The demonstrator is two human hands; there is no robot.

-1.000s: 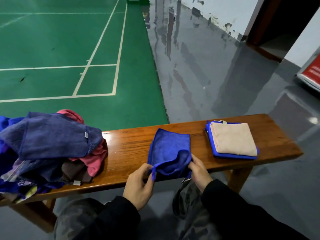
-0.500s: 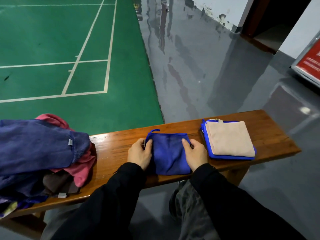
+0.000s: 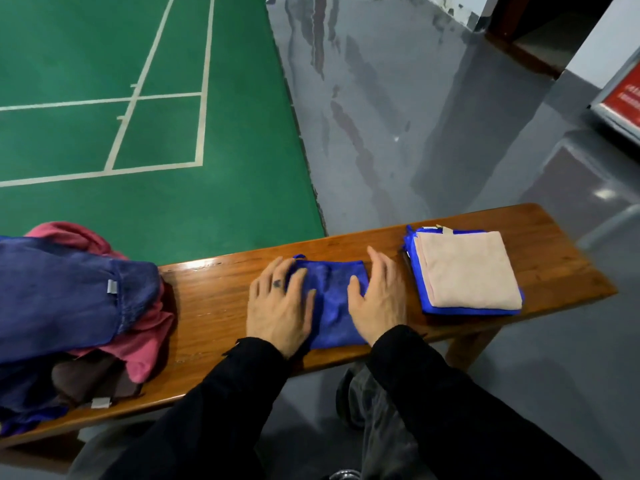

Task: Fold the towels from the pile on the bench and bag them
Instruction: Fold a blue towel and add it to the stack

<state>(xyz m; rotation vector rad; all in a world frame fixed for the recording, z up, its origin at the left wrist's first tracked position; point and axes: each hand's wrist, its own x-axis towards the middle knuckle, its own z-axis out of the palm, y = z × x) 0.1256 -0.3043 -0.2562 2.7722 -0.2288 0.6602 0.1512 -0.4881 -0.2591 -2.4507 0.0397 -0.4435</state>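
Note:
A folded blue towel (image 3: 330, 299) lies flat on the middle of the wooden bench (image 3: 214, 303). My left hand (image 3: 278, 306) lies flat over its left edge with fingers spread. On the right edge rests my right hand (image 3: 377, 301), fingers straight. To the right sits a neat stack, a folded beige towel (image 3: 467, 270) on top of a folded blue towel (image 3: 420, 289). The loose pile (image 3: 69, 306) of dark blue, pink and brown towels covers the bench's left end. No bag is in view.
Beyond the bench lie a green court floor (image 3: 138, 133) with white lines and a glossy grey floor (image 3: 415, 133). A red sign (image 3: 623, 98) stands at the far right. My knees sit below the bench's front edge.
The near edge of the blue towel, pinched up by both hands a second ago, now lies folded over. Both hands have since flattened on top of it.

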